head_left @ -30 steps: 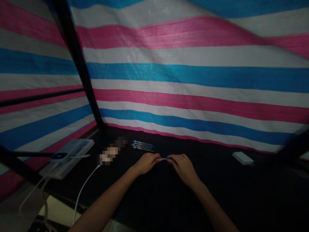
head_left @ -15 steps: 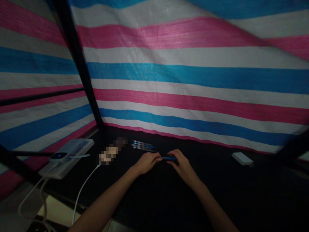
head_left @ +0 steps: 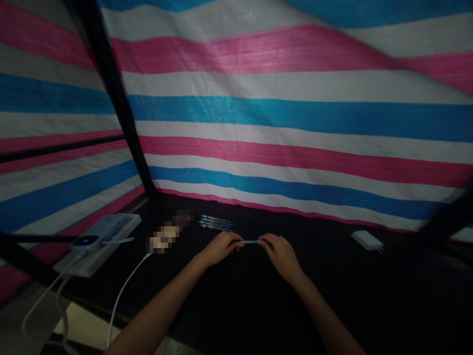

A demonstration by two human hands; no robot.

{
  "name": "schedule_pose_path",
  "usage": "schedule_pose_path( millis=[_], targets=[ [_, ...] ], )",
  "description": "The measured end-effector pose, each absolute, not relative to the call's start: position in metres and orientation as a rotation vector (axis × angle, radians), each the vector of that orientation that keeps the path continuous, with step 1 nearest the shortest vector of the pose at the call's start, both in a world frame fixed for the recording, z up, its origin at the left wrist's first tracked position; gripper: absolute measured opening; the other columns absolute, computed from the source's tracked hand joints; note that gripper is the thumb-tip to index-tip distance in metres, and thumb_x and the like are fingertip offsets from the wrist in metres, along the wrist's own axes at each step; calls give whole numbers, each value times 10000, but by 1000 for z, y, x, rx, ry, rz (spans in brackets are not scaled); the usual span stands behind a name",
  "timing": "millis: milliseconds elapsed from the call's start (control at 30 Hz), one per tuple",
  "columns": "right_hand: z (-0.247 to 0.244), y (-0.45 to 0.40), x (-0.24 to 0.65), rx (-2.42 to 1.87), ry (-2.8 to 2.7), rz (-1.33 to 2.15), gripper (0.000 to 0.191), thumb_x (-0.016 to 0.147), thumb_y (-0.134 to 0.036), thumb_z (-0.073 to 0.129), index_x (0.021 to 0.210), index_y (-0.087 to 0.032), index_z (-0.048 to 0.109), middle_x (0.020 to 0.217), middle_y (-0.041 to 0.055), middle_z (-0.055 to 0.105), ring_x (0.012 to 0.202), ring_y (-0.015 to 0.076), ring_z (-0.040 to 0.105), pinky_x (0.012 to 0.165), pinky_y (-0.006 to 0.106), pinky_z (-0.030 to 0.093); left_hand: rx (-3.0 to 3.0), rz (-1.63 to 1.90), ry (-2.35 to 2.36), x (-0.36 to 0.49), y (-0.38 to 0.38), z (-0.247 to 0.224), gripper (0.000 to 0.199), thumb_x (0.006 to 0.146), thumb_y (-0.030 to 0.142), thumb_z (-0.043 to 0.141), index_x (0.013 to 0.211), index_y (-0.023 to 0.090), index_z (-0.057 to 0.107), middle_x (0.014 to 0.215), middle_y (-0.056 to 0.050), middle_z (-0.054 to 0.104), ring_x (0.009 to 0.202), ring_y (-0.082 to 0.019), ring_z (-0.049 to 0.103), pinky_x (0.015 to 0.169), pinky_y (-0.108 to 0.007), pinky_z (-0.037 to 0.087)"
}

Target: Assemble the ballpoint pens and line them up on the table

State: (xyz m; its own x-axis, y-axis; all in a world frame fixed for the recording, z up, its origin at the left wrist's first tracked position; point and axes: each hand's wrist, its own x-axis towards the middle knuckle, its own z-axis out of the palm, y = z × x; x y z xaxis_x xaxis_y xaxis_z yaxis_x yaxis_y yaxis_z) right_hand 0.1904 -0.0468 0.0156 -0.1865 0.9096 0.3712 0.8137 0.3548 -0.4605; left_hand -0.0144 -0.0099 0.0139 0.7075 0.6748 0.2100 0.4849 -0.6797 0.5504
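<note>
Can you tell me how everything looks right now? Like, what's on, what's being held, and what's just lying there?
Left hand, gripping one end of the pen
Right hand, gripping the other end
Pen, held level between both hands
Other pens, lying together, untouched
Power bank, on, blue light glowing
White charger, lying flat, prongs bare
Striped tarp, hanging, slightly wrinkled

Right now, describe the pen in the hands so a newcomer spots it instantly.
Start at the dark table below the striped tarp. A slim pen spans between the left hand and right hand, unlike the group of pens lying farther back.
</note>
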Motion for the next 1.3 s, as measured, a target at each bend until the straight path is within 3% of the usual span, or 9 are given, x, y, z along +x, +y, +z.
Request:
schedule_pose_path(
  millis=[167,367,600,733,833,933,1033,1100,1300],
  targets=[
    [19,-48,193,-1649,-2075,328,432,888,-403,273,675,-218,600,607,-4,616,591,150,577,545,248,359,2805,705,999,-14,-11,8,257,905,281,350,955,153,568,828,-73,589,784,-167,550,727,-279,418],
    [23,-50,193,-1378,-2189,93,220,849,-337,430,951,-205,573,932,43,637,828,178,571,739,311,362,2850,789,972,-16,-11,8,261,909,264,334,959,141,559,791,-72,589,730,-156,560,664,-258,442],
    [17,-51,193,-1547,-2279,255,287,874,-358,356,899,-227,610,810,18,659,729,174,585,666,294,387,2979,725,905,-19,-9,1,244,910,192,317,1005,145,536,846,-83,591,802,-164,557,732,-296,443],
    [18,-58,179,-1454,-2294,77,351,855,-399,390,1139,-231,509,1067,64,610,967,214,546,816,360,361,2981,688,874,-15,-9,0,209,904,217,357,1025,158,516,867,-67,583,817,-156,552,750,-281,435],
    [15,-60,171,-1462,-2313,158,388,868,-386,368,1216,-226,434,1009,66,635,858,192,594,727,315,406,2983,671,806,-11,-13,4,207,899,204,368,1066,156,481,939,-67,572,883,-154,539,801,-275,420],
    [11,-55,177,-1554,-2290,231,311,887,-271,322,1142,-235,497,829,33,663,701,167,612,620,276,413,2954,778,899,-10,-15,13,314,863,292,453,1148,166,411,1092,-90,517,1026,-184,477,881,-319,380],
    [9,-48,189,-1517,-2196,179,283,867,-184,326,1049,-197,543,959,64,625,855,168,586,714,282,412,2899,894,1091,-17,-12,22,449,826,386,493,1197,173,358,1194,-109,448,1117,-217,402,930,-379,322],
    [11,-47,193,-1498,-2158,139,245,866,-238,352,1001,-182,549,972,73,609,881,176,567,732,290,405,2856,926,1203,-22,-10,25,410,846,376,461,1188,172,365,1191,-107,449,1116,-217,398,931,-387,304],
    [20,-55,178,-1689,-2195,-63,379,809,-465,417,578,-197,551,572,26,602,569,161,553,559,270,332,2903,865,1219,-22,-9,19,281,871,339,422,1094,168,440,1122,-86,493,1042,-203,437,911,-360,291]
  ],
)
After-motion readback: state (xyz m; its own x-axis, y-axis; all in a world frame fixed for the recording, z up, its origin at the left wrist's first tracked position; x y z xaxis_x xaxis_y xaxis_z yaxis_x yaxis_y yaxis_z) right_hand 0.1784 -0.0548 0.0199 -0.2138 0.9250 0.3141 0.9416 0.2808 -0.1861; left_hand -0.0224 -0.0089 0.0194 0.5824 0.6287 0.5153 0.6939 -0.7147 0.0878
